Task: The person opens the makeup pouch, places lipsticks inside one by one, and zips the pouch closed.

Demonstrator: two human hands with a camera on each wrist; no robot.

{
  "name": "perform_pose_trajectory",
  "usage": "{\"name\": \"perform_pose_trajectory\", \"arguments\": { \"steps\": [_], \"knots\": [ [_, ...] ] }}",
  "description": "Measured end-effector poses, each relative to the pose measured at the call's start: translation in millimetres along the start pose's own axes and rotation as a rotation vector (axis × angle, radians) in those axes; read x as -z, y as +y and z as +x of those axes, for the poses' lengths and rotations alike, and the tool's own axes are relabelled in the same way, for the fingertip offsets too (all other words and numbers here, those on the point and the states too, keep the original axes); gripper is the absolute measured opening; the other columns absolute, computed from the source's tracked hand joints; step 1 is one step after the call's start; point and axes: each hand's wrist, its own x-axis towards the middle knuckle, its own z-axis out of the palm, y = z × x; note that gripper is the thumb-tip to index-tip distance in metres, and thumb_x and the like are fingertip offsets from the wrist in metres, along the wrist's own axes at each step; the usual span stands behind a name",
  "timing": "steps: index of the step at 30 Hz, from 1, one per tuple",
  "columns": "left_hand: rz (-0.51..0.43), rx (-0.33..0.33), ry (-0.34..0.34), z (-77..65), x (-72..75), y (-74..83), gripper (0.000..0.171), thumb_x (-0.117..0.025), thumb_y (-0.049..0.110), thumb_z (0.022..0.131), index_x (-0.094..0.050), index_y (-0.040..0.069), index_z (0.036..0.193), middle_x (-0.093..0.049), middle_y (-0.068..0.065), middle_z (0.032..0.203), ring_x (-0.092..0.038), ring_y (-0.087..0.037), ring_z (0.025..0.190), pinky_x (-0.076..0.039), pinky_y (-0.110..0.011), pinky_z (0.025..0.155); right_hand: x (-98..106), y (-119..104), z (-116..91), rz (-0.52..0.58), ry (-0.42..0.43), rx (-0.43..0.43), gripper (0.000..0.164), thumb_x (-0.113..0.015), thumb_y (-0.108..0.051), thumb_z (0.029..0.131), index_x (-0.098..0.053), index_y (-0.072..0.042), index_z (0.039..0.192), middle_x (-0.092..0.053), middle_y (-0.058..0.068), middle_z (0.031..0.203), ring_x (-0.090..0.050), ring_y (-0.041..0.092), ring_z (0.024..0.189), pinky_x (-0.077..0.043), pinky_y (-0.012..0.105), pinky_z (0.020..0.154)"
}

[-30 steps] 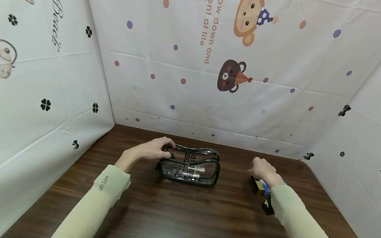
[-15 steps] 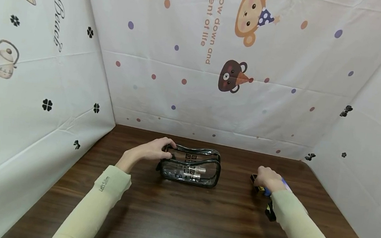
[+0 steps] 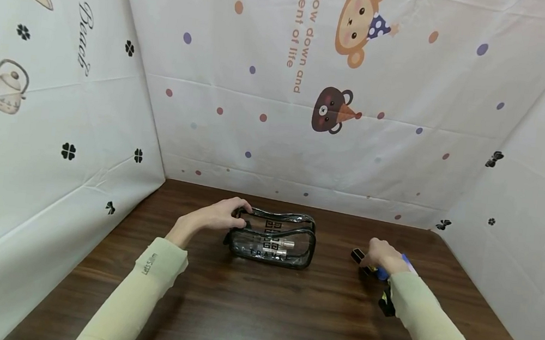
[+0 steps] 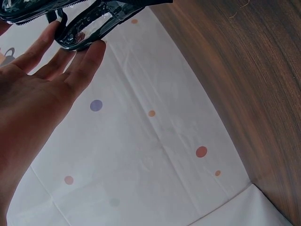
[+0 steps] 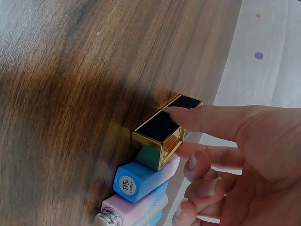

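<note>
- Head view: your left hand [image 3: 219,213] grasps the left end of the clear pouch [image 3: 300,247], fingers over its rim; the pouch rests on the counter [image 3: 259,311] toward the back wall, with silver tubes [image 3: 287,243] inside. If that hold slackens, the soft rims could sag together and narrow the mouth.
- Your right hand [image 3: 381,254] is well apart from the pouch, with a black-and-gold case [image 3: 357,255] jutting past its fingers. A black item [image 3: 386,304] lies beside your right cuff; dipping the forearm might knock it.
- The counter is dark, faintly glossy wood grain, enclosed by white cloth walls [image 3: 207,136] printed with dots, clovers, bows and animal faces.
- Left wrist view: your fingertips meet the black rim, and much of the pouch is out of frame. A hard tug there could tip it.
- Right wrist view: your thumb and index finger pinch at the cases. A second case [image 5: 157,127] sits close by; you can't tell here whether the grasp takes one or both. Dragging both could jostle the blue lipstick [image 5: 129,181] and pink tube [image 5: 120,212] packed alongside.
</note>
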Motion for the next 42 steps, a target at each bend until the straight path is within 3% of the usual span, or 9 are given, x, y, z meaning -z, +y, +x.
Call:
{"name": "perform_pose_trajectory", "arguments": {
  "steps": [9,15,19,32,42],
  "knots": [
    [-0.010,-0.009,0.003,-0.1,0.3,-1.4,0.036,-0.052,0.026,0.088,-0.049,0.017,0.122,-0.043,-0.003,0.129,-0.045,-0.019,0.109,-0.038,-0.040,0.087,-3,-2,0,0.029,-0.015,0.015,0.032,-0.070,-0.021,0.075,-0.054,0.001,0.092,-0.053,0.010,0.076,-0.048,0.020,0.063,-0.036,0.032,0.054],
    [-0.009,0.004,-0.008,-0.7,-0.1,-0.4,0.037,-0.052,0.027,0.088,-0.048,0.017,0.123,-0.043,-0.003,0.130,-0.045,-0.019,0.110,-0.038,-0.039,0.087,-2,-7,-1,0.014,-0.015,0.024,0.035,-0.071,-0.023,0.073,-0.055,0.001,0.093,-0.054,0.009,0.079,-0.049,0.020,0.065,-0.037,0.033,0.055],
    [-0.004,-0.002,-0.001,-1.3,0.8,1.2,0.036,-0.052,0.027,0.087,-0.049,0.017,0.122,-0.043,-0.004,0.130,-0.046,-0.019,0.107,-0.038,-0.039,0.085,0,-11,0,0.012,-0.005,0.023,0.029,-0.071,-0.023,0.074,-0.055,-0.003,0.087,-0.054,0.006,0.072,-0.050,0.018,0.061,-0.037,0.032,0.054],
    [0.010,0.006,0.005,0.5,0.0,0.2,0.037,-0.053,0.027,0.086,-0.050,0.017,0.122,-0.043,-0.003,0.129,-0.045,-0.019,0.106,-0.038,-0.039,0.085,10,-28,-3,0.015,0.092,0.114,0.015,-0.072,-0.024,0.074,-0.065,-0.011,0.073,-0.059,0.002,0.069,-0.050,0.016,0.059,-0.035,0.032,0.050],
    [0.010,-0.017,0.006,0.0,-0.3,0.8,0.037,-0.052,0.025,0.087,-0.049,0.015,0.122,-0.044,-0.005,0.129,-0.045,-0.020,0.107,-0.038,-0.040,0.086,29,-44,-10,0.020,0.147,0.182,0.017,-0.071,-0.026,0.075,-0.066,-0.010,0.076,-0.061,0.003,0.074,-0.053,0.017,0.061,-0.038,0.032,0.049]
  ]
}}
